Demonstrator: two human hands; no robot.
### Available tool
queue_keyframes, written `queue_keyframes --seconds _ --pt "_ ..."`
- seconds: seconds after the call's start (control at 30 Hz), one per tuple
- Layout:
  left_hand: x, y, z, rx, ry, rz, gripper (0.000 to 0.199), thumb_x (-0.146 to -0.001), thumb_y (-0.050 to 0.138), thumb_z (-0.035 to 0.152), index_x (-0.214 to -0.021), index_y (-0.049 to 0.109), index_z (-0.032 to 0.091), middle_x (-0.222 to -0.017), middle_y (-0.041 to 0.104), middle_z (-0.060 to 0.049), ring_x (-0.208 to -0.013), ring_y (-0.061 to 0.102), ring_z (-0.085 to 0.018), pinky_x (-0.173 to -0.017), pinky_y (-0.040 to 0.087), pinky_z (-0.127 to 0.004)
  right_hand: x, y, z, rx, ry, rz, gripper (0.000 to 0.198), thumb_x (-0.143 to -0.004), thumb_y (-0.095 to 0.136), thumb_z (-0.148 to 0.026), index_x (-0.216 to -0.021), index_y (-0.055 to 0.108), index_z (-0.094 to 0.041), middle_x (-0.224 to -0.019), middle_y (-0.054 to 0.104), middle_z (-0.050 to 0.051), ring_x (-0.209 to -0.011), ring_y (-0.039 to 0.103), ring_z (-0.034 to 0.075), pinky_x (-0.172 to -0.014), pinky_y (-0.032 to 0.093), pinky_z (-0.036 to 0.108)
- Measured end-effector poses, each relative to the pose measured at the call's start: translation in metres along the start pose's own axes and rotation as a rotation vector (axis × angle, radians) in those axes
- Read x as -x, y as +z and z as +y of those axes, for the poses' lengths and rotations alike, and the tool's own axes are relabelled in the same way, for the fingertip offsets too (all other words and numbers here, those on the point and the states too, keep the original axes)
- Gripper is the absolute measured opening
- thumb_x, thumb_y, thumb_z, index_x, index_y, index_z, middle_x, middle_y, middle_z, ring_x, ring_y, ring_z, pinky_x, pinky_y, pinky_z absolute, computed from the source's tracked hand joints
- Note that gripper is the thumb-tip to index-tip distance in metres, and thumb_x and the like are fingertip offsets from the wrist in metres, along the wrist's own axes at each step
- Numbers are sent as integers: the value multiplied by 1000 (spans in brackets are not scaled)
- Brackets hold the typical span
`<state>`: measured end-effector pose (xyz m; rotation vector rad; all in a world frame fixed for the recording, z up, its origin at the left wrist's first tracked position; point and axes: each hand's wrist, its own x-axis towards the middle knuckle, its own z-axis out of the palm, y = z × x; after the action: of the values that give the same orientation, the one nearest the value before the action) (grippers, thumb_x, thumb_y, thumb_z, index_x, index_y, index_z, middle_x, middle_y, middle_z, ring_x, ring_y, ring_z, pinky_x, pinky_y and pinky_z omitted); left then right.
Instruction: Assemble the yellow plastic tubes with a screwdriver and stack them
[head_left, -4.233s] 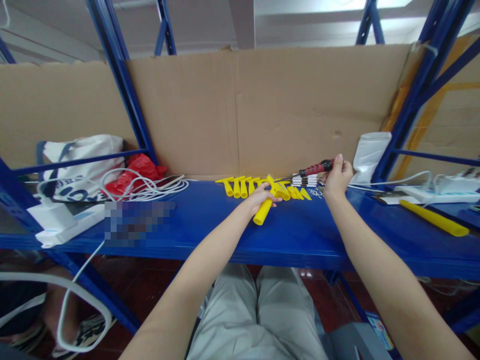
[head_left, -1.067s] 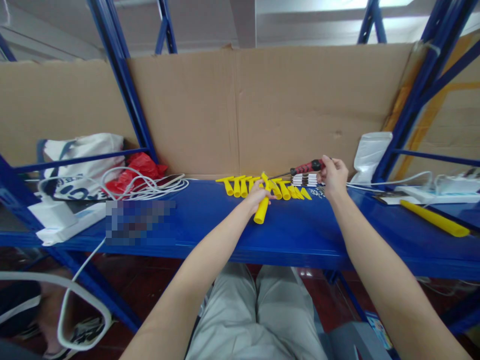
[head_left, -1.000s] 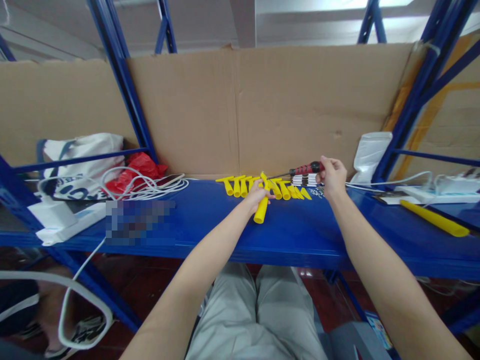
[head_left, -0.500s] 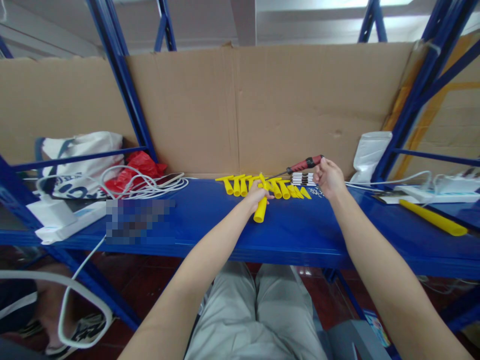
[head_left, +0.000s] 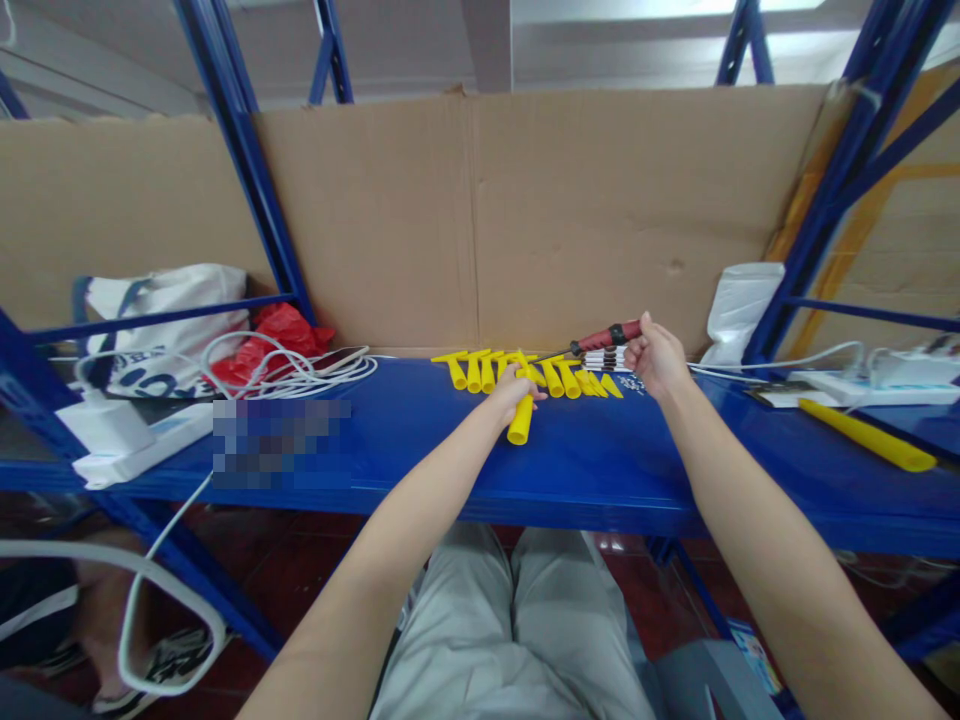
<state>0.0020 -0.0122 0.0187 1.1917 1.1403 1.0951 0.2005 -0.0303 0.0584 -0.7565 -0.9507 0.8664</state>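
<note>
My left hand (head_left: 513,396) is closed around a yellow plastic tube (head_left: 519,428), its open round end toward me. In my right hand (head_left: 657,356) is the end of a red and black screwdriver (head_left: 609,336), pinched by the fingers. The shaft points left and its tip meets the top of the yellow piece; the exact contact is too small to see. Behind and beside my left hand lie several yellow T-shaped pieces (head_left: 473,374) in a row. Small flat yellow pieces (head_left: 611,386) and a stack of white and dark strips (head_left: 598,360) sit to their right.
Tiny metal bits (head_left: 632,383) lie beneath my right hand on the blue shelf (head_left: 420,450). Left are white cables (head_left: 330,370), a red bag (head_left: 281,340) and a power strip (head_left: 161,440). A long yellow tube (head_left: 866,436) lies right. Cardboard (head_left: 600,220) stands behind; another person's leg (head_left: 105,610) is lower left.
The screwdriver's handle end has dropped slightly and shifted a little left, and the fingers of my right hand have moved on it. My left hand and the yellow tube stay in place.
</note>
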Motion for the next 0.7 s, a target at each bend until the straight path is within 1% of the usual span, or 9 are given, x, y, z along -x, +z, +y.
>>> queue_keyframes --seconds 0.1,0.17,0.3,0.43,0.5,0.6,0.7 --pt "-1 -1 -1 4 -4 4 88 -60 51 -7 -138 26 26 -124 53 -14 -69 67 -16 -41 41 -17 1 0 -2 -11 -4 -36 35 -74 65 -46 -68 43 -20 -48 46 -7 -36 42 5 -33 31 16" --pt "-2 -1 -1 7 -8 0 88 -61 50 -7 -138 25 27 -126 52 -13 -70 67 -16 -41 41 -17 1 0 -2 -16 -7 -40 32 -75 64 -42 -68 43 -20 -51 50 -7 -38 43 5 -34 33 16" --pt "-1 0 -1 7 -17 -1 87 -61 50 -6 -138 26 27 -125 53 -13 -71 67 -16 -41 41 -16 -1 -3 0 -29 -6 -30 35 -72 68 -43 -66 42 -20 -49 45 -9 -37 41 4 -33 32 15" --pt "-2 0 -1 1 -24 -1 86 -61 53 -4 -137 26 27 -120 55 -11 -71 67 -16 -41 41 -16 -6 -5 3 -14 -26 30 42 -64 72 -48 -65 40 -21 -49 44 -9 -37 42 5 -32 33 15" --pt "-3 0 -2 1 -14 -6 86 -61 53 -4 -137 27 27 -121 55 -11 -71 67 -16 -41 41 -15 -7 -6 4 -15 -9 47 43 -64 72 -49 -65 39 -21 -47 43 -9 -35 40 5 -30 31 16" --pt "-3 -1 -2 -2 -6 -7 86 -61 52 -4 -137 26 27 -124 53 -12 -71 67 -15 -41 41 -15 -7 -4 4 -17 18 52 43 -66 70 -49 -63 37 -21 -40 34 -11 -31 34 5 -28 27 16" --pt "-1 0 -1 -9 -9 -1 87 -61 50 -5 -137 26 26 -124 53 -13 -70 67 -15 -41 41 -16 -4 -2 2 -24 23 36 38 -67 69 -49 -66 43 -21 -37 29 -11 -30 30 5 -28 24 16"
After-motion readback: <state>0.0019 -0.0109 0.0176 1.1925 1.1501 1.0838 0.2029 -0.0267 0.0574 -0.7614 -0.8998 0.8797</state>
